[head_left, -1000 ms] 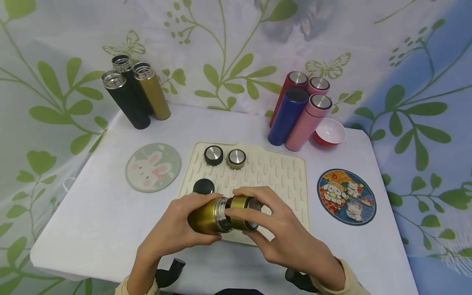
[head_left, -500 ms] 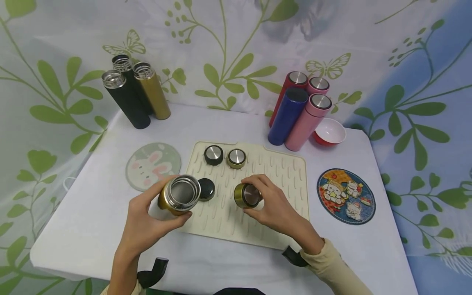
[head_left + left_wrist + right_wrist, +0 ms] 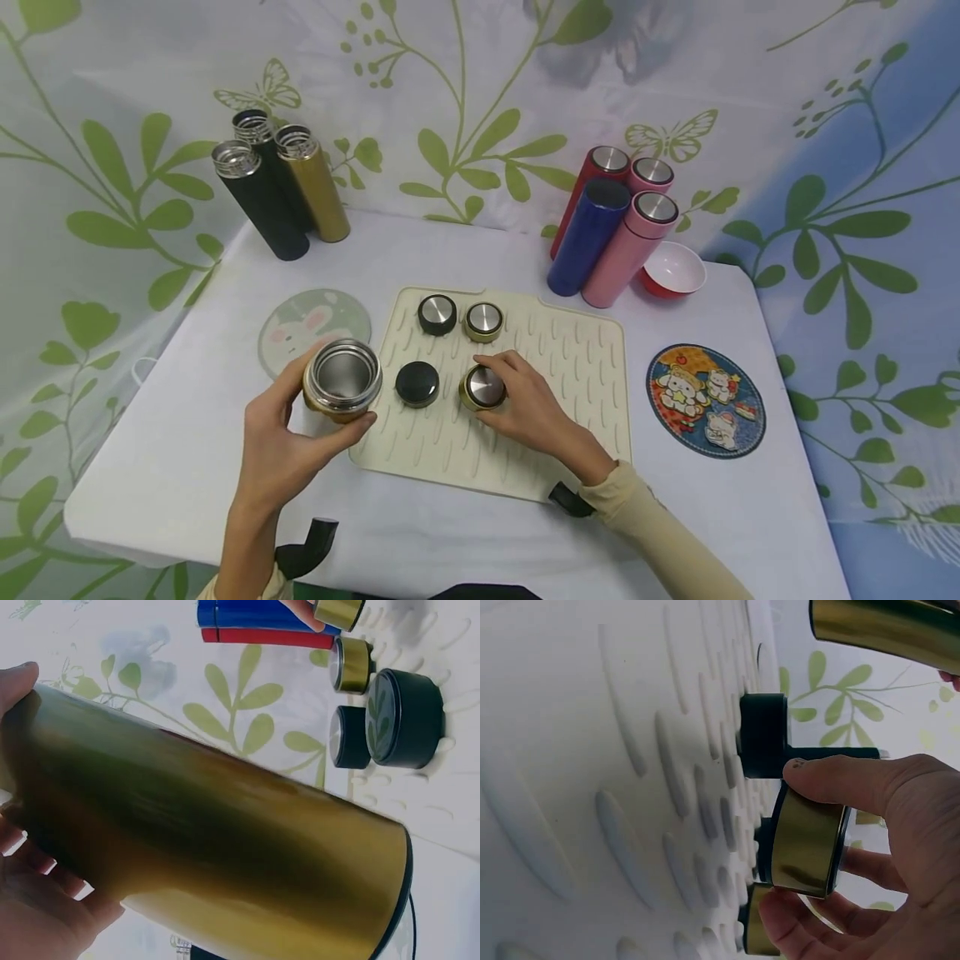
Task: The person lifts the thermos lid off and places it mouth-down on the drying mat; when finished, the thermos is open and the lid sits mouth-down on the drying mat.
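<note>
Okay, headcount on this table [image 3: 720, 525]: eight bottles, four lids, two round mats, one ridged cream mat [image 3: 566, 375], one little bowl [image 3: 675, 267].

The two hands are apart and both busy. Left hand [image 3: 281, 442] has its fingers wrapped round a gold bottle [image 3: 225, 832], lid off, mouth facing up, by the left edge of the cream mat. Right hand [image 3: 528, 408] is pinching a gold lid [image 3: 810, 844], thumb on one side and fingers on the other, right over the middle of that mat (can't tell if it's actually touching down).

The other three lids sit on the cream mat: a black lid [image 3: 437, 314] with a silver top, a second gold lid [image 3: 483, 322] just beside it, and a glossy all-black one [image 3: 417, 384] nearer the person.

Back left there's a bunch of three open bottles: two black bottles [image 3: 262, 200] and a slim gold one [image 3: 318, 187]. Back right, four more: one red [image 3: 573, 204], one blue [image 3: 588, 237], two pink bottles [image 3: 630, 242], with the red-and-white bowl next to them.

For graphics, the pale round mat [image 3: 288, 312] has a bunny print, and the colourful round mat [image 3: 705, 401] has at least three cartoon animals. Any lettering is too small to read.
</note>
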A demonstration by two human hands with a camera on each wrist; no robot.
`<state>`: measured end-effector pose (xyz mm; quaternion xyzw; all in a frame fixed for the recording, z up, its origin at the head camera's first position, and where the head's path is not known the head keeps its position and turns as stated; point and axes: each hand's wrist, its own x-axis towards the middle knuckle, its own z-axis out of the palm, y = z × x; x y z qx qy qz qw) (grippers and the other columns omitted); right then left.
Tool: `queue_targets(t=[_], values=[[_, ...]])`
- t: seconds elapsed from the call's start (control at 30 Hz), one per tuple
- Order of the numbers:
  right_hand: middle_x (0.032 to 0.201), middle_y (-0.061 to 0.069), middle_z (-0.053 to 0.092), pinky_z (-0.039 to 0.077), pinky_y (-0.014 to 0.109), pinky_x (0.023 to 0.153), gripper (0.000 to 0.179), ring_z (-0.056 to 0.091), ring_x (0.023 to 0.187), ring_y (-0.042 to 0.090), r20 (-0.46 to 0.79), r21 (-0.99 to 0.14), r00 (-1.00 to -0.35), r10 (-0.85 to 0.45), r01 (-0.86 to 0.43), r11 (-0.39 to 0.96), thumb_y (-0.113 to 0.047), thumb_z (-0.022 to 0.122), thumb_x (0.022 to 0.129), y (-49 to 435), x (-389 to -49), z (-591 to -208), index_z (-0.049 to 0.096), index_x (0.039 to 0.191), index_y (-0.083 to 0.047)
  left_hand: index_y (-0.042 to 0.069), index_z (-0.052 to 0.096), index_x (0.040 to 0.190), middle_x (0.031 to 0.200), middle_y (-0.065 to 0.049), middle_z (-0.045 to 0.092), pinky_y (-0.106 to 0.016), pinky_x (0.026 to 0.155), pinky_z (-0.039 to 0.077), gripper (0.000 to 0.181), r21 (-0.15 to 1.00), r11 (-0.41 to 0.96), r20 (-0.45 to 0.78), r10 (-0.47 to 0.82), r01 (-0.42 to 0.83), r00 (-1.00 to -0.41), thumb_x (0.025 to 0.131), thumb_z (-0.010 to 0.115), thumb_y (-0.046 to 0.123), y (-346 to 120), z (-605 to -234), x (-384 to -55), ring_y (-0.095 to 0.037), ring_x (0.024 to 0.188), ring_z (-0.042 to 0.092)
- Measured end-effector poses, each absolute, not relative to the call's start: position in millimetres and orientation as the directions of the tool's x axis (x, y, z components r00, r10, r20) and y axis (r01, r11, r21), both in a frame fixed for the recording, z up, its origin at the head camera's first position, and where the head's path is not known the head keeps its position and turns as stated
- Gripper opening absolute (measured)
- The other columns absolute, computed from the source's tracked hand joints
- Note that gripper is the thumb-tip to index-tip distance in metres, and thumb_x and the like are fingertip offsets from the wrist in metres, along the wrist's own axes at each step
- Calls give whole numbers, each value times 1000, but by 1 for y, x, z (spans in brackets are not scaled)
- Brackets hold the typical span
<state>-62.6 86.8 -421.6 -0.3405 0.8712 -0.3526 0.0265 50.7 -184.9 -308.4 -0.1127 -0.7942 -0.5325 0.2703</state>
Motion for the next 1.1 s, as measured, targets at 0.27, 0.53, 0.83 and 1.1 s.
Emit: queue_targets(t=[0.27, 0.53, 0.83, 1.1], values=[[115, 9, 55, 52, 38, 85, 75, 60, 100, 21, 163, -608, -781, -602, -560, 563, -15, 93, 67, 75, -72, -434, 59, 133, -6, -12, 58, 126, 118, -21, 65, -24, 97, 44, 78, 778, 427, 553, -119, 461, -824, 53, 83, -17, -183, -308, 47, -12, 112, 61], [114, 10, 56, 51, 40, 82, 74, 58, 98, 23, 157, -566, -787, -597, -567, 598, -17, 93, 68, 74, -75, -441, 60, 134, -7, -13, 56, 128, 119, -20, 64, -23, 95, 44, 80, 770, 433, 565, -121, 469, -816, 53, 83, -18, -184, -307, 45, -11, 112, 61], [114, 10, 55, 51, 42, 83, 74, 58, 100, 25, 113, -567, -801, -588, -538, 624, -20, 93, 69, 76, -75, -445, 60, 135, -8, -10, 56, 130, 120, -18, 64, -21, 94, 43, 79, 778, 461, 541, -146, 427, -828, 56, 83, -16, -183, -306, 43, -10, 111, 59], [116, 10, 55, 50, 42, 83, 78, 57, 101, 25, 101, -566, -805, -584, -529, 632, -22, 93, 69, 77, -76, -447, 58, 137, -8, -9, 54, 133, 120, -20, 63, -21, 94, 43, 81, 775, 463, 544, -146, 429, -826, 57, 82, -17, -183, -308, 40, -10, 112, 58]])
